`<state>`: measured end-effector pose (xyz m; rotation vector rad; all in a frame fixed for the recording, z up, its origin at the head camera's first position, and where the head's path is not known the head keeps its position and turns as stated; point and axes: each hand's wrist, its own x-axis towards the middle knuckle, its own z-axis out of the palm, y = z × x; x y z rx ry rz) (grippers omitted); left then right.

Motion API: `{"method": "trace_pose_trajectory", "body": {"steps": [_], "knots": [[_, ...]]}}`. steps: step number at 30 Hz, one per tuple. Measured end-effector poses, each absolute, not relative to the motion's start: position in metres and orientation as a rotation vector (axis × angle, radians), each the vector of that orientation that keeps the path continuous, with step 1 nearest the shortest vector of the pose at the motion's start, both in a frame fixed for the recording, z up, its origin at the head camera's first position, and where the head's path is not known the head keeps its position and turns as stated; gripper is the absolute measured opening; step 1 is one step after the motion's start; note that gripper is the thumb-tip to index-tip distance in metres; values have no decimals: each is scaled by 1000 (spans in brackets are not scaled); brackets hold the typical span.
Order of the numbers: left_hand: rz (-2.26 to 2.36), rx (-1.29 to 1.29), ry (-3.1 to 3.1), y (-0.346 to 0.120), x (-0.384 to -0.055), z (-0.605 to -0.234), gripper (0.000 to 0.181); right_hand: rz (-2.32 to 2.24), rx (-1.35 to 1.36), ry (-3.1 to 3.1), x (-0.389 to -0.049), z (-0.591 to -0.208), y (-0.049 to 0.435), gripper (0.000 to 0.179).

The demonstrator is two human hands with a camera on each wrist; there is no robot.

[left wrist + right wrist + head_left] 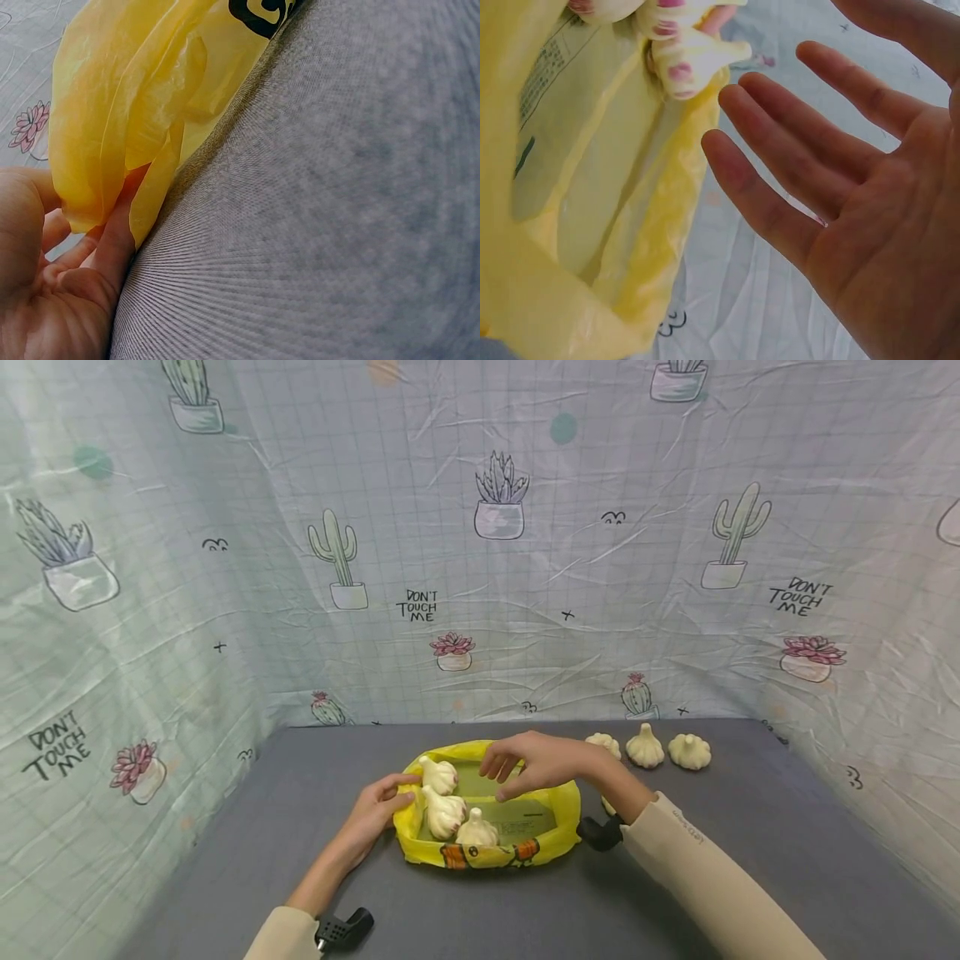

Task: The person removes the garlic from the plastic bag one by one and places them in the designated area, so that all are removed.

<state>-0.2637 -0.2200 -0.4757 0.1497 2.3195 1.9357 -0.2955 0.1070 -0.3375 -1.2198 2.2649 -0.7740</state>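
A yellow plastic bag (pixel 491 858) lies on the table with its mouth spread wide. Three garlic bulbs sit inside at its left: one at the back (pixel 439 777), one in the middle (pixel 446 814) and one in front (pixel 477 830). My left hand (pixel 372 814) grips the bag's left rim; in the left wrist view the thumb and fingers have folded yellow plastic (pixel 112 127) between them. Over the bag's back half hovers my right hand (pixel 536 762), holding nothing. Its fingers (pixel 780 161) are spread and relaxed in the right wrist view, beside the bag's opening.
Right of the bag, several more garlic bulbs lie on the grey table (pixel 675 843), among them a back one (pixel 646 747) and the rightmost (pixel 690 752). One is mostly hidden behind the right wrist. A patterned curtain (pixel 525 568) encloses the back and sides.
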Motion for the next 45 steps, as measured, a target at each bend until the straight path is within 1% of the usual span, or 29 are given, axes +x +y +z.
{"method": "trace_pose_trajectory", "body": {"steps": [3,7,13,24,31,38,45], "knots": [[1940,135,2321,-220,-263,-475,40,-707,-1217,2227,-299,-338,98,39],[1942,132,2314,-219,-262,-476,41,-647,-1150,2170,-304,-340,87,40],[1953,134,2318,-219,-263,-477,40,-575,-1080,2093,-307,-340,72,47],[1962,118,2324,-219,-265,-477,37,-429,-1000,1994,-308,-341,56,44],[1940,152,2352,-218,-264,-478,39,-367,-985,1974,-311,-347,45,43],[1966,129,2312,-217,-265,-477,37,-340,-976,1930,-311,-351,36,39],[1957,151,2304,-219,-265,-476,40,-336,-931,1942,-309,-356,33,39]]}}
